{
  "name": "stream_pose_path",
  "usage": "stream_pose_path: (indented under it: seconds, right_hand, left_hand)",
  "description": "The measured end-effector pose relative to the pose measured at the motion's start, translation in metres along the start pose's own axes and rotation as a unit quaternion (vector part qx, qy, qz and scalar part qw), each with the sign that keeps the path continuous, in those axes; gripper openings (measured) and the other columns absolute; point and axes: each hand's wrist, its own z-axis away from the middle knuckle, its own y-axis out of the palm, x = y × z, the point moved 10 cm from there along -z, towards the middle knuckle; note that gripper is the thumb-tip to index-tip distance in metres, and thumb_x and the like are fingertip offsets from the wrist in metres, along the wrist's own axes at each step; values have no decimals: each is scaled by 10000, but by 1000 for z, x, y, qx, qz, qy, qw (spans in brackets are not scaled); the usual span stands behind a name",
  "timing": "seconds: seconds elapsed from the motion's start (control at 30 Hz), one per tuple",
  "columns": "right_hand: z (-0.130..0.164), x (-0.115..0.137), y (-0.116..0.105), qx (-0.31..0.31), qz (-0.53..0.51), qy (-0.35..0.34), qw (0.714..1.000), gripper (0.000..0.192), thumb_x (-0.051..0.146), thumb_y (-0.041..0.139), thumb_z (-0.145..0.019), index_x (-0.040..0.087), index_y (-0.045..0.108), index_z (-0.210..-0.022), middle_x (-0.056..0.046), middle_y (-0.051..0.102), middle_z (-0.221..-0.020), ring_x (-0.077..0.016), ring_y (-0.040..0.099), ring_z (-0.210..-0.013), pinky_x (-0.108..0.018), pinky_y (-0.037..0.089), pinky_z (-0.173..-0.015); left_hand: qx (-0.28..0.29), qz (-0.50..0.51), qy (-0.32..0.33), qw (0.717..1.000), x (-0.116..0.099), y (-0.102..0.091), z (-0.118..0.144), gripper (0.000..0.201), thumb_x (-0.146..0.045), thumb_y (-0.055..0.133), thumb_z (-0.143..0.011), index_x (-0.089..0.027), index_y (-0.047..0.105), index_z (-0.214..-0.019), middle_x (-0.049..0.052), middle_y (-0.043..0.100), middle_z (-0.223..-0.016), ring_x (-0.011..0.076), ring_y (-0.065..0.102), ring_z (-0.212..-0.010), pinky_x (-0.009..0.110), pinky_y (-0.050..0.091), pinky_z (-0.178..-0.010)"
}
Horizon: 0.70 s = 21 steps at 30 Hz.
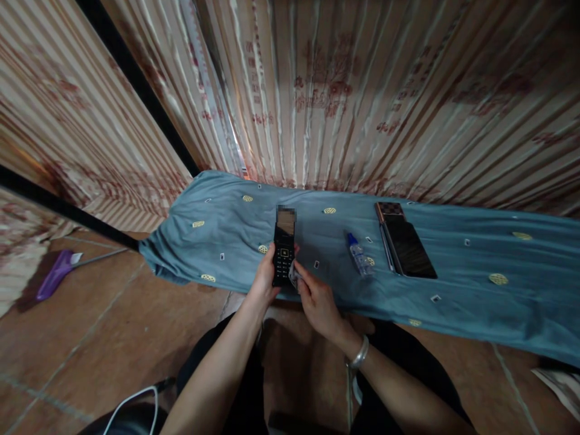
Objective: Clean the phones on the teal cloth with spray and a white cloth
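The left hand (264, 279) gripped a slim black open flip phone with a keypad (284, 254), fingers curled round its lower body, holding it upright above the near edge of a blue-grey patterned cloth (475, 266). The right hand (319, 302) pinched a small grey wad of wiping cloth (294, 277) against the phone's lower right side. Further right on the cloth lay a small clear bottle with a blue cap (359, 255) and, beyond it, a dark flat smartphone (408, 248).
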Motion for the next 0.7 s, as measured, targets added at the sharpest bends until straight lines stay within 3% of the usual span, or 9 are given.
stream_pose_path:
  seconds: [0.13, 0.3, 0.47, 0.7]
  right_hand:
    - [7, 12, 2, 24, 18, -35, 999, 464, 131, 398, -954, 213, 508, -1397, -88, 660, -1282, -189, 653, -1139, -354, 550, -975]
    - [11, 33, -5, 28, 104, -134, 985, 430, 114, 400, -968, 197, 521, -1372, -107, 674, -1177, -213, 634, -1078, -388, 556, -938]
    - [9, 40, -10, 26, 193, -186, 963, 365, 99, 435, -955, 158, 578, -1285, -127, 636, -1140, -236, 581, -1010, -394, 552, -888]
    - [7, 46, -9, 36, 218, -207, 953, 342, 74, 452, -938, 127, 606, -1239, -141, 632, -1107, -233, 570, -969, -372, 538, -863]
  left_hand:
    - [1, 31, 4, 1000, -7, -3, -2, 463, -379, 332, -994, -59, 641, -1124, 121, 756, -878, 171, 723, -820, 257, 556, -766]
    - [-7, 51, 7, 999, -8, -6, -4, 492, -400, 300, -995, -63, 605, -1182, 122, 748, -856, 189, 722, -798, 315, 570, -796]
    - [9, 39, -21, 999, 5, 1, -4, 552, -454, 268, -988, -66, 650, -1079, 143, 744, -846, 216, 721, -814, 318, 577, -750]
    - [7, 26, -21, 999, 14, 7, -3, 628, -501, 223, -983, -69, 676, -931, 148, 732, -816, 212, 712, -810, 294, 562, -729]
